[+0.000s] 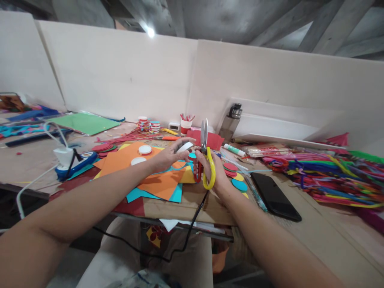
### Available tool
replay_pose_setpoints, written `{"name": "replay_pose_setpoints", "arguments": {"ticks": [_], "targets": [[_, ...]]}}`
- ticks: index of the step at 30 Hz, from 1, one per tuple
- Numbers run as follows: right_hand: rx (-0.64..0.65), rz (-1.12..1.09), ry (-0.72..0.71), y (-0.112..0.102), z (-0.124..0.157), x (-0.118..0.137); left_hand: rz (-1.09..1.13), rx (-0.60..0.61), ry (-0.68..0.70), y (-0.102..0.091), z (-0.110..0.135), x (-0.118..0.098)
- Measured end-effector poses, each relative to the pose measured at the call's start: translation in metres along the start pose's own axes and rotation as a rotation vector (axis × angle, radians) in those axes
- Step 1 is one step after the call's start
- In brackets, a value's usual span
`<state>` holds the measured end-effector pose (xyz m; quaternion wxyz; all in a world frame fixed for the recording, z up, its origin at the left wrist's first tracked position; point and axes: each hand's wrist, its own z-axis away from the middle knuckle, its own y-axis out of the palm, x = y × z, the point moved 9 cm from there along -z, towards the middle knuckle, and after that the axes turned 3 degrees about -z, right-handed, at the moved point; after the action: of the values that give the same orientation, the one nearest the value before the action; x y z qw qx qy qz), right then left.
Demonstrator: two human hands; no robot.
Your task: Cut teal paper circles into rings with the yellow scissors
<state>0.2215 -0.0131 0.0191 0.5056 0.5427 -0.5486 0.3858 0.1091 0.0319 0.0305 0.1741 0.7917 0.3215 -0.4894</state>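
My left hand point(168, 157) is closed on a small white round piece point(185, 147) with a pale rim, held up above the papers. My right hand point(216, 173) grips a pair of scissors point(209, 170) with one yellow and one red handle loop. The blades point upward and look slightly parted. Below and left of the hands lie overlapping orange paper sheets point(163, 185), with a turquoise sheet point(177, 193) underneath. On the orange paper rest two white discs, one with a red edge point(145, 150). Red, yellow and blue paper circles point(239, 185) lie beside my right wrist.
A black phone point(275, 196) and a pen point(258, 198) lie to the right, near a heap of coloured pipe cleaners point(327, 176). At the back stand a bottle point(230, 122) and a red-and-white cup point(186, 125). A black cable point(192, 228) hangs over the front edge.
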Motion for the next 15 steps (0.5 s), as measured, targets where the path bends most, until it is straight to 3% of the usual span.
{"name": "replay_pose_setpoints", "arguments": {"ticks": [5, 12, 15], "targets": [[0.006, 0.002, 0.007, 0.001, -0.001, -0.004, -0.085, 0.004, 0.001, -0.001, 0.001, 0.000], [0.024, -0.011, -0.012, 0.004, 0.001, -0.001, -0.664, -0.154, 0.098, -0.010, 0.002, -0.021], [0.033, 0.011, -0.034, 0.003, -0.001, -0.002, -0.798, -0.144, 0.149, -0.005, 0.002, -0.028]]}}
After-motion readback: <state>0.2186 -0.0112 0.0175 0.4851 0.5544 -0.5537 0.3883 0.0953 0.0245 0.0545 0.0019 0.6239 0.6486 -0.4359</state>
